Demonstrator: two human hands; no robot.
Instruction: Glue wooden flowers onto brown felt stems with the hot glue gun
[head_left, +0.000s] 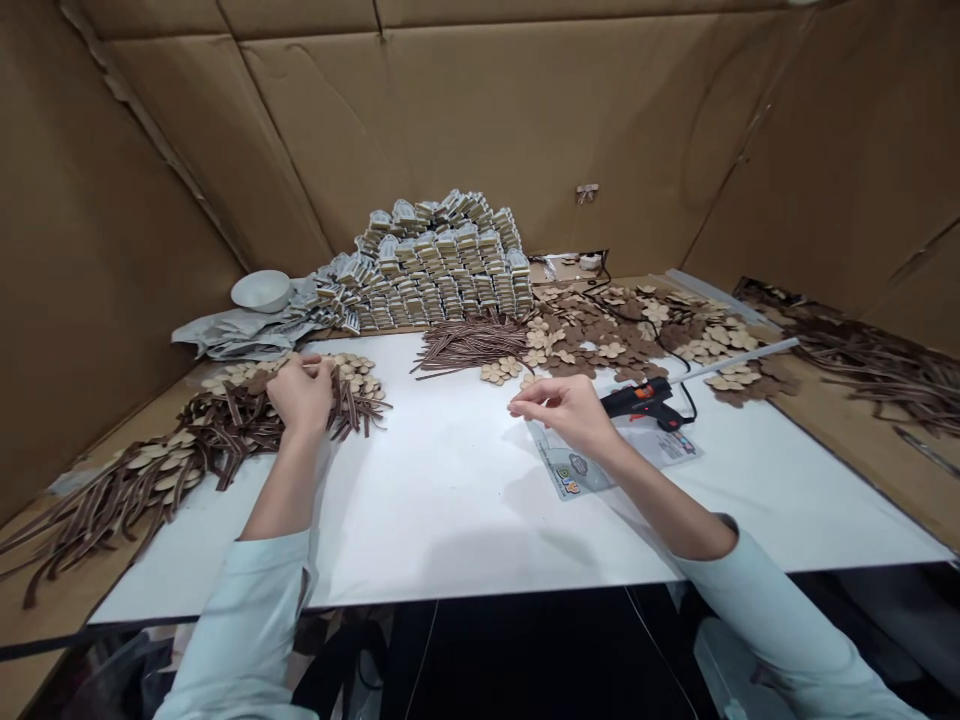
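My left hand (300,395) is over a heap of beige flower cutouts (352,372) and brown strips (251,420) at the left of the white board. Its fingers are curled together, and what they may hold is hidden among the pieces. Above the board's right half, my right hand (566,410) has thumb and forefinger brought together; anything between them is too small to make out. Just beyond that hand lies a black glue gun (641,400) with a white glue stick (739,360) protruding from its back. A clear printed plastic sheet (577,478) lies partly beneath them.
Stacked small pieces (450,265) rise along the cardboard wall (465,110). Before them lies a bundle of thin brown strips (472,345). Brown and beige flower cutouts (615,335) spread to the right, crossed by the gun's cord. A white bowl (261,290) stands back left.
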